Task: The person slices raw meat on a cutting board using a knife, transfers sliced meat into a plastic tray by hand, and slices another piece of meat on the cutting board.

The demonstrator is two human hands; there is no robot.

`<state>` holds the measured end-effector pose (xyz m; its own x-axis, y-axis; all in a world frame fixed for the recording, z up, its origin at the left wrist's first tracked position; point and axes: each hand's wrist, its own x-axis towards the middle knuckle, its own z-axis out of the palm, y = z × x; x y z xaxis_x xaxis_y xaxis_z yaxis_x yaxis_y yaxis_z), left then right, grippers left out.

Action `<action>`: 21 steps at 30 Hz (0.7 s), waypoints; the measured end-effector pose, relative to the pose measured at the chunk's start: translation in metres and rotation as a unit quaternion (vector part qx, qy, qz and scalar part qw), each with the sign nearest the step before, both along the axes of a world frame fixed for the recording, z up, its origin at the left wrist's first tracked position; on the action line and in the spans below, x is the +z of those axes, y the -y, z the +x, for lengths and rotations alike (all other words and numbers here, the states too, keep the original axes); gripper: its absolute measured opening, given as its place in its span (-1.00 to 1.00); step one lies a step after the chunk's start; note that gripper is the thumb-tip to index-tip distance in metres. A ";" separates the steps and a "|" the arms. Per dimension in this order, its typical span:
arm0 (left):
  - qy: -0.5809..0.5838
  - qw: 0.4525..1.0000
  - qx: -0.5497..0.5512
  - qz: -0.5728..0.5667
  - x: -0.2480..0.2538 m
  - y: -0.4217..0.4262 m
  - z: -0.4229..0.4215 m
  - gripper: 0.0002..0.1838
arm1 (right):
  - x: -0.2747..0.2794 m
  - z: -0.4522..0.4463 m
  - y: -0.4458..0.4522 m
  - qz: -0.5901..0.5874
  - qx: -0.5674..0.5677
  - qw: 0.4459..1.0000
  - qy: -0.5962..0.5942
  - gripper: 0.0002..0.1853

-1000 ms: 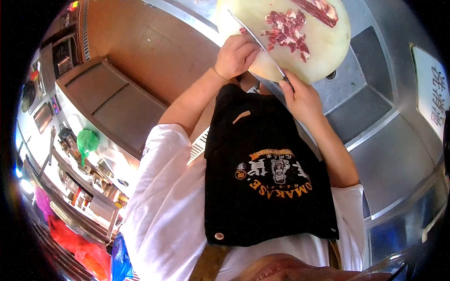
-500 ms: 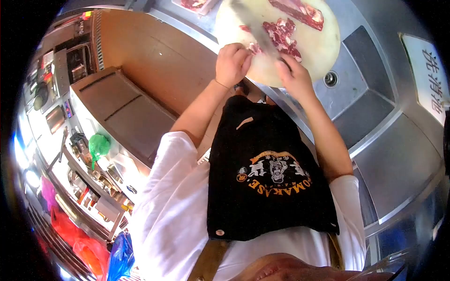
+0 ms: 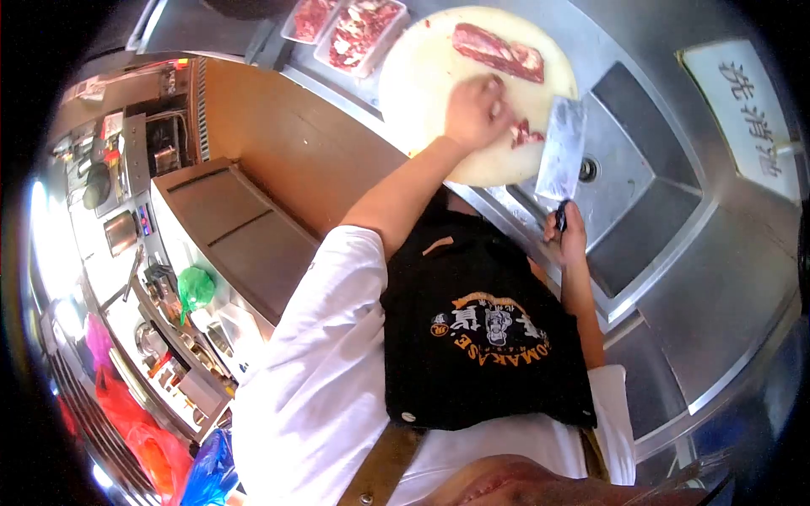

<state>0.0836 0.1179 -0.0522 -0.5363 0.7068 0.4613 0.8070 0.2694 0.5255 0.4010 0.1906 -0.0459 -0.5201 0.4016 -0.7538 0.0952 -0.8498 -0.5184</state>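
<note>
A round pale cutting board (image 3: pixel 422 110) lies at the top centre. My left hand (image 3: pixel 479 111) is over its middle, fingers curled in and blurred, by a small heap of cut red meat (image 3: pixel 526 133); what the fingers hold, if anything, is hidden. Behind that hand a long uncut strip of meat (image 3: pixel 499 52) rests on the board. My right hand (image 3: pixel 569 235), closed round the black handle, holds a cleaver (image 3: pixel 562 148) with its broad blade up at the board's right edge.
Two clear trays of meat, one (image 3: pixel 361 35) nearer the board and one (image 3: pixel 310 18) farther left, stand on the steel counter. A metal sink (image 3: pixel 629 198) with a drain is on the right, beside a white sign (image 3: pixel 742 118). Brown cabinets (image 3: pixel 245 236) are at left.
My left hand has moved right over the board, onto the cut meat. My right hand has drawn the cleaver right and towards me, off the meat. The view has shifted, showing more of the trays.
</note>
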 end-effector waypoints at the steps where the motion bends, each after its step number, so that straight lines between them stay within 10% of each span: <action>1: 0.087 0.991 -0.074 -0.065 0.017 0.003 0.002 -0.59 | 0.004 -0.002 0.008 0.015 0.007 1.000 -0.002 -0.70; 6: 0.003 0.992 -0.094 -0.082 0.032 0.045 0.013 -0.24 | 0.028 -0.067 0.069 0.099 0.120 0.988 0.027 -0.75; 12: 0.153 0.982 0.031 0.105 0.022 0.059 -0.028 -0.38 | 0.050 -0.161 0.113 0.132 0.186 0.973 -0.027 -0.78; 16: 0.058 0.986 0.040 0.150 0.078 0.084 -0.128 -0.50 | 0.110 -0.238 0.127 0.164 0.202 0.964 -0.052 -0.77; 21: 0.014 0.999 -0.029 0.041 0.049 0.116 -0.244 -0.52 | 0.126 -0.275 0.141 0.142 0.161 0.976 -0.016 -0.79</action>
